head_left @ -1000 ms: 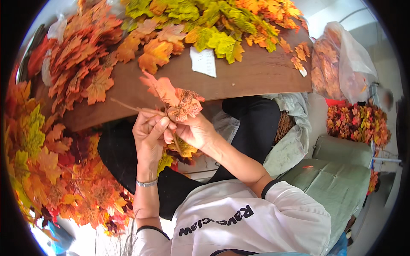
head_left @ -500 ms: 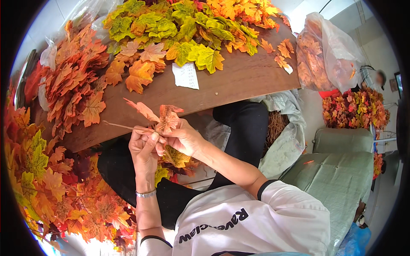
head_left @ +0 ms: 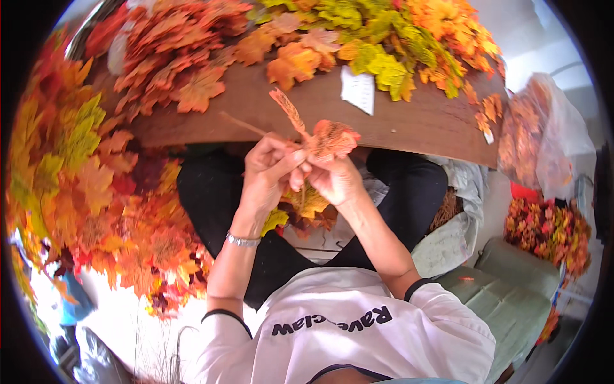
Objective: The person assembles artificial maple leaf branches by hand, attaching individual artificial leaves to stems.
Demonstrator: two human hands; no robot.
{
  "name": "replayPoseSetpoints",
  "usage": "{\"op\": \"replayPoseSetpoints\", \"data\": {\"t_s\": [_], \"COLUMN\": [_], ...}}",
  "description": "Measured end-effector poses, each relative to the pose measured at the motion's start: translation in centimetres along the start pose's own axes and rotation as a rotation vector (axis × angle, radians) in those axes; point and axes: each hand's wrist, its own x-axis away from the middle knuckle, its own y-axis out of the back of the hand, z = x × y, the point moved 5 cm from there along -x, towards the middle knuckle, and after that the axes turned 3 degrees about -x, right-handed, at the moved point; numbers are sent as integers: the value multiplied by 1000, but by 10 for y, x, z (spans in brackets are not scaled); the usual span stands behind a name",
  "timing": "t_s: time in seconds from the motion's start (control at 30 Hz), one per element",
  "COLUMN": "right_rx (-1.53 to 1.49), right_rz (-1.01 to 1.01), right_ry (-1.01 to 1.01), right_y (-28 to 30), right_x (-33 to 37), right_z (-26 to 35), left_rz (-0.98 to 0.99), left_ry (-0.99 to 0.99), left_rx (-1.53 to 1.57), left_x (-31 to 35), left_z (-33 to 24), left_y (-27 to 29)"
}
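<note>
Close together in front of the table's near edge, both my hands work on one artificial leaf spray. My left hand [head_left: 272, 163] pinches its thin brown stem [head_left: 242, 123], whose free end points up and left. In my right hand [head_left: 338, 180], fingers are closed at the base of the orange artificial maple leaves [head_left: 336, 137]; one leaf spreads to the right, another stands up narrow, seen edge-on. The exact joint between the fingertips is hidden. Below the hands, yellow-orange leaves [head_left: 311, 203] show between my legs; whether they hang from the same stem I cannot tell.
On the brown table [head_left: 256, 96] lie piles of red-orange leaves [head_left: 182, 45], green-yellow leaves [head_left: 384, 64], bright orange leaves [head_left: 448, 32] and a white paper slip [head_left: 357, 89]. A leaf garland mass [head_left: 96, 185] fills the left. At right are a plastic bag [head_left: 537, 141] and green padded bundle [head_left: 489, 297].
The view has swung left, so table and piles appear farther right and higher. Both hands stay together on the leaf spray, whose leaves are turned slightly differently.
</note>
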Motion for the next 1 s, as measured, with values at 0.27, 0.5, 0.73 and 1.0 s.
{"op": "replayPoseSetpoints", "data": {"t_s": [0.27, 0.5, 0.73, 1.0], "right_rx": [135, 124, 298, 983], "right_rz": [-28, -64, 0, 176], "right_ry": [-36, 149, 214, 378], "right_y": [-2, -7, -30, -68], "right_x": [0, -13, -2, 7], "right_z": [10, -1, 29, 7], "left_rz": [73, -114, -389, -822], "left_ry": [-9, -263, -618, -1025], "left_rx": [120, -367, -549, -720], "left_x": [4, 1, 59, 188], "left_z": [-1, -25, -103, -268], "left_y": [-1, 10, 4, 3]}}
